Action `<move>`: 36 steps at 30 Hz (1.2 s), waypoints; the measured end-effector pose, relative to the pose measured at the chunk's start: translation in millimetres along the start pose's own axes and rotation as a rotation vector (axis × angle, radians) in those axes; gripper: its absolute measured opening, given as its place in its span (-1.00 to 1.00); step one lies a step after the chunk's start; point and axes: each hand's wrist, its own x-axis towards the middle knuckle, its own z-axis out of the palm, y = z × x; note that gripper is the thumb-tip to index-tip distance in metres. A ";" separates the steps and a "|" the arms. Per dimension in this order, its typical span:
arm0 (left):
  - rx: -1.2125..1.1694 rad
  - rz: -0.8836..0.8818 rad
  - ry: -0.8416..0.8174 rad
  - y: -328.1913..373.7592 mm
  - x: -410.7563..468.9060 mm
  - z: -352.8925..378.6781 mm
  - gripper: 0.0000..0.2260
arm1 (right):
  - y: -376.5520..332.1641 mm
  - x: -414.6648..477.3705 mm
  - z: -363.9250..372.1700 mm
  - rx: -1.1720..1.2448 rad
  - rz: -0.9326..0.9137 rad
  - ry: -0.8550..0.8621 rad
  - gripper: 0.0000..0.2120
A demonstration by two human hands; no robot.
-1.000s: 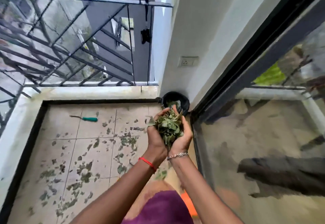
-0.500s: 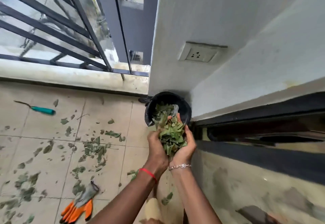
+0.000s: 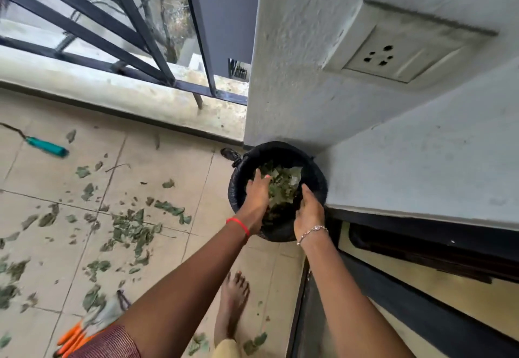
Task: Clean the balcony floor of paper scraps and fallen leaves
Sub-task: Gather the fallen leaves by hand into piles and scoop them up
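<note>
over upright bin [image 3: 238, 186], mouth up, leaves [image 3: 282, 186] between spread left hand [image 3: 257, 196], right hand [image 3: 309, 211]

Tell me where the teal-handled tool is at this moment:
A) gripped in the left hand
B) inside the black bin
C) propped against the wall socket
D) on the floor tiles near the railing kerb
D: the teal-handled tool lies flat on the floor tiles close to the kerb under the railing, well to the left of the black bin.
</note>
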 end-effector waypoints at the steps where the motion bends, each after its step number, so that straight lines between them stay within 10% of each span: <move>1: 0.013 0.028 -0.003 1.6 -0.4 -2.0 -0.33 | -2.6 0.9 -1.5 -0.042 -0.004 -0.015 -0.67; 5: 0.255 0.160 0.041 20.1 -34.4 -21.8 -0.63 | -16.2 -13.4 -0.5 -0.466 -0.125 -0.040 -0.68; 16: 0.796 0.396 0.080 82.2 -199.5 -150.3 -0.66 | -51.3 -195.8 67.1 -1.738 -0.543 -0.499 -0.73; 36: 0.547 0.031 0.865 -161.0 -566.4 -475.1 -0.28 | 223.8 -628.4 181.6 -2.286 -1.545 -1.370 -0.35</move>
